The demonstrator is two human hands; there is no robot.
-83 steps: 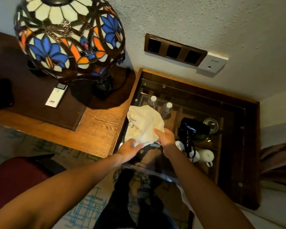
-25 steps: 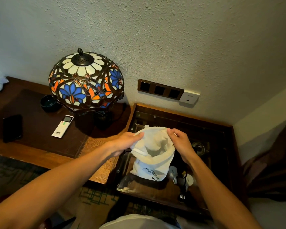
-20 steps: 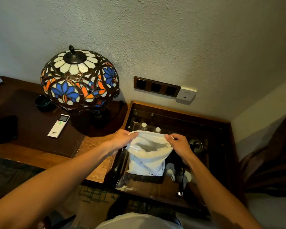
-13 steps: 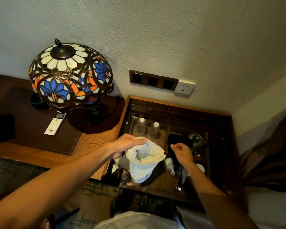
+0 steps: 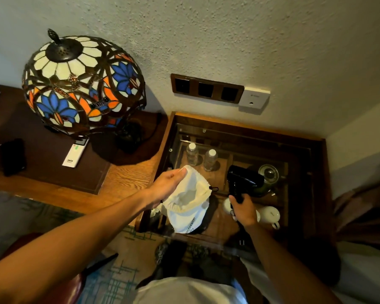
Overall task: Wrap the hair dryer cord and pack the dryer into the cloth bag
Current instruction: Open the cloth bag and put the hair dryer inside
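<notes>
Your right hand has let go of the white cloth bag and now grips the black hair dryer by its handle. Your left hand pinches the bag's rim, holding it open. Nothing shows inside.

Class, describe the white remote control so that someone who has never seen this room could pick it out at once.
Find the stained-glass lamp on the wooden desk left of the glass-topped cabinet. Just below the shade's lower edge, on the dark desk mat, lies the white remote control. It is the only pale, slim bar there; the other thing on the mat, further left, is a black slab.
</notes>
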